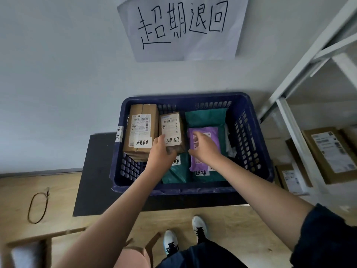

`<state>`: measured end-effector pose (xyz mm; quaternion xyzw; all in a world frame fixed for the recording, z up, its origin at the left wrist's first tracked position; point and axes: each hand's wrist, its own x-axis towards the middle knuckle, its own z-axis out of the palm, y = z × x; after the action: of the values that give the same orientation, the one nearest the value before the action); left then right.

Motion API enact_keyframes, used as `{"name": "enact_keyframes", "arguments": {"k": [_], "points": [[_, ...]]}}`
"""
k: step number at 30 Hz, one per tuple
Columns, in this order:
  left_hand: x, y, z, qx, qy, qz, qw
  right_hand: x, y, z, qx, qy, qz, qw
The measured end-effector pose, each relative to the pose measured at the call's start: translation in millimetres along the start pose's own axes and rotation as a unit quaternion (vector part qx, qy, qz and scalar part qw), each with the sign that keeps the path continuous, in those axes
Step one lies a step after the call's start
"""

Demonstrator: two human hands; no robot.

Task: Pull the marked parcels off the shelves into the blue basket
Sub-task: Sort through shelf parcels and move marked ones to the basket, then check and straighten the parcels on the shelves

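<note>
small box (pixel 172 132) in blue basket (pixel 249 136) | left hand (pixel 159 155) grip curled round it | right hand (pixel 203 149) loose-fingered, resting on purple bag (pixel 201 163)

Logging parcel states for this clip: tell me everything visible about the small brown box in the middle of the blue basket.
The small brown box is cardboard-looking, with a printed barcode label on its upper face and a white sticker handwritten 超期 below it. It lies inside the blue basket, beside the larger brown box and left of the purple mailer, apparently resting on a green mailer. The left hand grips its near end; the right hand is over the purple mailer.
</note>
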<state>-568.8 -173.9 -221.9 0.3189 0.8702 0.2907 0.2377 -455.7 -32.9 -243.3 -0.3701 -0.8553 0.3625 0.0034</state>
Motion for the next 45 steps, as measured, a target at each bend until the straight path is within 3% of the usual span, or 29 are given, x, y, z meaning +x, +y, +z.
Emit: {"name": "enact_keyframes", "arguments": {"k": [10, 21, 25, 34, 45], "points": [[-34, -3, -29, 0.095, -0.063, 0.125, 0.986, -72, -1, -26, -0.023, 0.071, -0.022, 0.997], [-144, 40, 9, 0.094, -0.054, 0.136, 0.985, -213, 47, -72, -0.029, 0.115, -0.035, 0.992], [-207, 68, 44, 0.072, -0.034, 0.137, 0.987, -281, 76, -93, -0.024, 0.123, -0.044, 0.991], [-312, 153, 147, 0.043, -0.08, 0.169, 0.981, -399, 173, -135, -0.02, 0.134, -0.016, 0.991], [-303, 298, 310, 0.033, -0.135, 0.195, 0.971, -433, 354, -245, 0.01, 0.149, 0.041, 0.988]]}}
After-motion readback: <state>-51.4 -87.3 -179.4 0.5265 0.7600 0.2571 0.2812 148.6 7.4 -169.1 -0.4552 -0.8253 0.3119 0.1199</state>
